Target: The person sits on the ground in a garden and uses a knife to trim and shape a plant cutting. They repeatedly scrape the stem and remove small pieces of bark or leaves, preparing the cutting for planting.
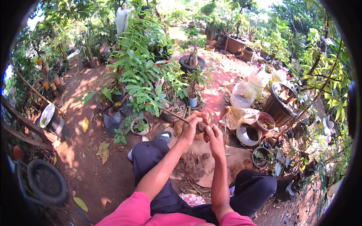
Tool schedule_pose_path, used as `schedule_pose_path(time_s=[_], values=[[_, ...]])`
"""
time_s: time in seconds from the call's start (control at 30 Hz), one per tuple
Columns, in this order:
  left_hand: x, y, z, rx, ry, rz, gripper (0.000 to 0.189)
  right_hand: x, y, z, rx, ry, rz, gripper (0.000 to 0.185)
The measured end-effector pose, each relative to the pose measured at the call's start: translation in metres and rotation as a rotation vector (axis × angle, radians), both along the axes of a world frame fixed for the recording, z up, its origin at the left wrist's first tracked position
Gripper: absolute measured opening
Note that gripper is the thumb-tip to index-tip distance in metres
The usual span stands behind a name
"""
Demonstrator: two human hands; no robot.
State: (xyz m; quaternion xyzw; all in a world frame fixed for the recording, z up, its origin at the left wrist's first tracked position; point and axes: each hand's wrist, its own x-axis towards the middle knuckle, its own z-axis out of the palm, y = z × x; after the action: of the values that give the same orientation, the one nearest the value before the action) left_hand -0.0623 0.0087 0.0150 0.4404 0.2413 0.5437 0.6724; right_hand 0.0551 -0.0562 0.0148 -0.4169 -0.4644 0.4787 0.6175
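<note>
Both hands are raised close together over a brown sheet (234,158) on the ground. My left hand (192,125) is closed on the woody stem (174,114) of a leafy plant, whose feathery green leaves (138,90) spread away to the upper left. A dark clump of soil (200,127) sits between the two hands at the stem's end. My right hand (213,134) pinches at this clump with thumb and fingers; the exact hold is partly hidden. Loose soil and fibre (188,166) lie on the sheet below.
To the right stand a white container (249,134), a reddish pot (265,121), a large black pot (280,104) and a clear plastic tub (242,94). A small white pot (139,126) is left of my hands. A round black basin (47,182) lies at far left.
</note>
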Motion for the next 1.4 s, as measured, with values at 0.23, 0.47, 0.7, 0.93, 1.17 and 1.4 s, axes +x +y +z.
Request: schedule_pose_path(time_s=[0.23,0.47,0.7,0.93,1.17,1.4], values=[[-0.004,0.0,0.004,0.06,-0.077,-0.023,0.026,-0.012,0.003,-0.001,-0.026,0.023,-0.002,0.026],[-0.006,-0.017,0.01,0.453,0.251,-0.012,0.032,-0.001,0.008,-0.006,-0.04,0.181,-0.079,0.023],[-0.004,-0.011,0.002,0.186,0.245,0.384,0.031,-0.042,0.007,-0.021,-0.021,0.135,-0.125,0.032],[-0.002,-0.001,-0.005,-0.262,-0.168,0.39,0.016,-0.066,0.002,-0.027,0.057,0.313,-0.146,0.027],[0.003,0.018,0.001,-0.5,-0.219,0.404,0.021,-0.069,0.022,-0.03,0.117,0.356,-0.212,0.023],[0.021,0.046,-0.019,-0.46,-0.183,0.486,0.02,-0.069,0.033,-0.037,0.06,0.36,-0.453,0.025]])
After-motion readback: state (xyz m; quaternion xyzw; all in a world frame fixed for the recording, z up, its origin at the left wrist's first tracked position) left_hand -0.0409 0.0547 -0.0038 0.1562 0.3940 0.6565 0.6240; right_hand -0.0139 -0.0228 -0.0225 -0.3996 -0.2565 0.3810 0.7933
